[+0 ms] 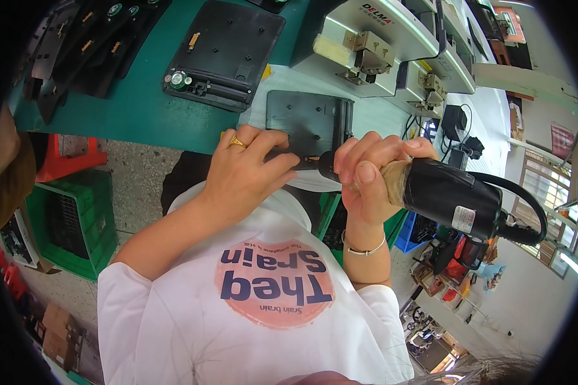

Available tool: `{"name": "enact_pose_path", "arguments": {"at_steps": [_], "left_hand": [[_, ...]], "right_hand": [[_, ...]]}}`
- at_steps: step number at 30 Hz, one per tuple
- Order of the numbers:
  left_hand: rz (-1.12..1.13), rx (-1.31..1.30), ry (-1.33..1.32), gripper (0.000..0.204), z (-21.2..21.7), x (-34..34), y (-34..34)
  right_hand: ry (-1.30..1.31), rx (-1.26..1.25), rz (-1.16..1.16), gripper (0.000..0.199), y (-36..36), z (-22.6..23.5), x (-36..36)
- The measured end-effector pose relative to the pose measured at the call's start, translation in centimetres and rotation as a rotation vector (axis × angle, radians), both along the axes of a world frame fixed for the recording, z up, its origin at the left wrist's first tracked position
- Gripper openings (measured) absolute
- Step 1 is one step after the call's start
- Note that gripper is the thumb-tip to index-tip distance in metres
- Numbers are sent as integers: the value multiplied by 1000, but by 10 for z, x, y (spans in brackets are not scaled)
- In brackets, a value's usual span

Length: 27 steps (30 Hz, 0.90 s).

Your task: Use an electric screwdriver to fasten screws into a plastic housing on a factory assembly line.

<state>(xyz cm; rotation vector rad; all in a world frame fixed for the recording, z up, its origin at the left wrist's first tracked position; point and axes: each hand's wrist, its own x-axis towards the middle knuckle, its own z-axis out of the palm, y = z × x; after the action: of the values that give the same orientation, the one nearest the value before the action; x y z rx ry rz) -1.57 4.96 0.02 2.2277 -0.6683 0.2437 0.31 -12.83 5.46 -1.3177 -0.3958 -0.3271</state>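
Note:
My right hand [369, 173] is wrapped round a black electric screwdriver [453, 196], held sideways, with tan wrapping on its grip. Its bit points left and lies close over the near right part of a black plastic panel [302, 122]. Whether the bit touches a screw is too small to tell. My left hand [247, 170], with a gold ring, is closed at the panel's near left edge, its fingers bent and its thumb side close to the bit. Its fingertips are partly hidden. The panel lies flat on a whitish sheet [289, 77].
A second black panel [228, 51] with a round metal part lies beyond on the green table [141, 122]. More black panels [93, 48] are stacked at far left. Metal machines [379, 51] stand at far right. A green crate [70, 221] and red stool [70, 157] are left below.

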Motion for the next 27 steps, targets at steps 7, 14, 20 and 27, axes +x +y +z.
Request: {"name": "enact_pose_path", "arguments": {"at_steps": [7,14,20,27], "left_hand": [[4,-27,-8,19,-1,1,-1],[47,-44,-68,17,-10,-1,-4],[38,-75,-66,16,-11,-2,-3],[20,-63,-66,16,-11,1,0]], "right_hand": [[-136,-399,47,74,10,0,4],[75,-375,-85,78,11,4,4],[40,-139,-153,61,17,-1,-5],[-35,-180,-156,52,24,-2,-7]]}}
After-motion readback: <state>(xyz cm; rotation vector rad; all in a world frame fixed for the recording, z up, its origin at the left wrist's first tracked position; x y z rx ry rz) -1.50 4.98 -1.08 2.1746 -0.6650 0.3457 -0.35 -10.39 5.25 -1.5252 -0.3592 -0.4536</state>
